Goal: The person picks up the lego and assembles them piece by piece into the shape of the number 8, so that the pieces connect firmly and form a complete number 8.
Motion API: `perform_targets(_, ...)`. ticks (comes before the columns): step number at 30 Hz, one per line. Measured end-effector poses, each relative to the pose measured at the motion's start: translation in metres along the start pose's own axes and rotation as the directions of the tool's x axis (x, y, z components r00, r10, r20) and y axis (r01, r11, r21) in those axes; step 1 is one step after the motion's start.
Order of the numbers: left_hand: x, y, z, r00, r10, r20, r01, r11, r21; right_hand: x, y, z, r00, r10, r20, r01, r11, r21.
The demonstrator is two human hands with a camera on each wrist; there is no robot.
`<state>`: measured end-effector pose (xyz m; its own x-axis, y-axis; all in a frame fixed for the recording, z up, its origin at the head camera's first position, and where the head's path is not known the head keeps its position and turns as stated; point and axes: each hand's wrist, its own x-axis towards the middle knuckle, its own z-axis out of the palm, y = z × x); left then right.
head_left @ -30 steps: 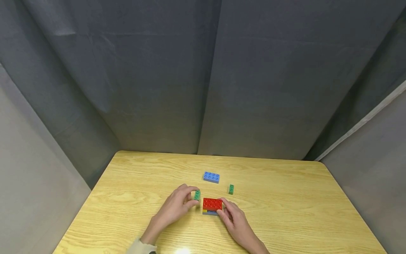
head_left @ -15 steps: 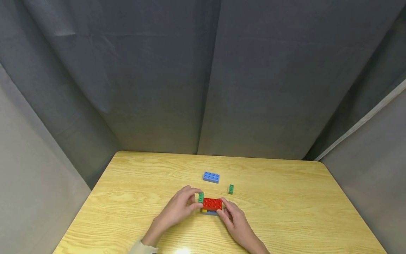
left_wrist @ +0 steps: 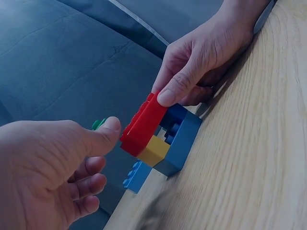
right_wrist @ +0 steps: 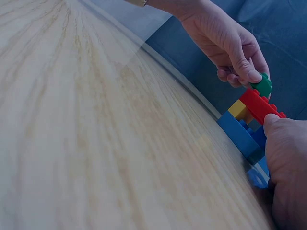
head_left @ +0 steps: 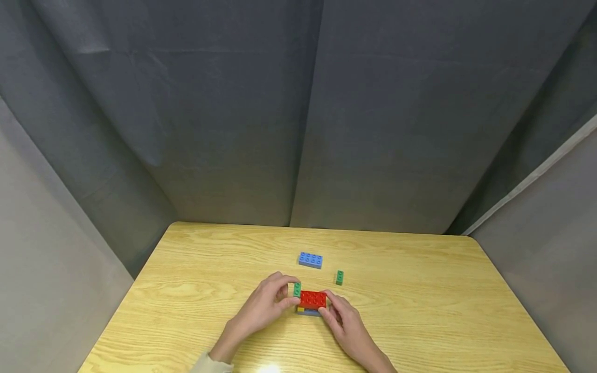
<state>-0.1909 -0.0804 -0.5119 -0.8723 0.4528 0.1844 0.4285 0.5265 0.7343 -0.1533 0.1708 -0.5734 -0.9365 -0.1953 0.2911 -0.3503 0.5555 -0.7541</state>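
Note:
My left hand [head_left: 264, 305] pinches a small green brick [head_left: 297, 289] between thumb and index finger, over the left end of a red brick [head_left: 313, 299]. The red brick tops a small stack, with a yellow brick [left_wrist: 154, 151] under its left end and a blue brick [left_wrist: 181, 143] at the bottom on the table. In the left wrist view a darker blue piece shows under the red brick's right end. My right hand [head_left: 346, 327] grips the stack's right end, thumb on the near side. In the right wrist view the green brick [right_wrist: 262, 85] sits right at the red studs.
Behind the stack lies a loose blue brick [head_left: 310, 260] with studs up. A second green brick [head_left: 339, 278] rests to its right. The wooden table [head_left: 420, 300] reaches back to a grey curtain [head_left: 233, 129], with pale panels at both sides.
My left hand has carried the green brick to the right, from beside the stack to over the red brick's left end. The right hand and the stack have stayed in place.

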Motion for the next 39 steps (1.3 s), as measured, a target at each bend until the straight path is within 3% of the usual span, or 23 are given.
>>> perform_targets(18, 0.0, 0.001, 0.012, 1.0, 0.025, -0.009, -0.025, 1.0, -0.013, 0.001, 0.002, 0.002, 0.999, -0.041, -0.024, 0.041, 0.999, 0.001)
perform_targets(29, -0.001, 0.003, 0.029, 0.984, 0.059, -0.166, -0.043, 0.994, 0.097, 0.001, 0.002, 0.002, 1.0, -0.021, -0.011, 0.021, 1.0, 0.005)
perform_targets(39, -0.001, 0.009, 0.035, 0.979, 0.032, -0.204, -0.007, 0.993, 0.122, 0.0, 0.0, 0.002, 0.999, -0.03, -0.026, 0.03, 1.0, -0.005)
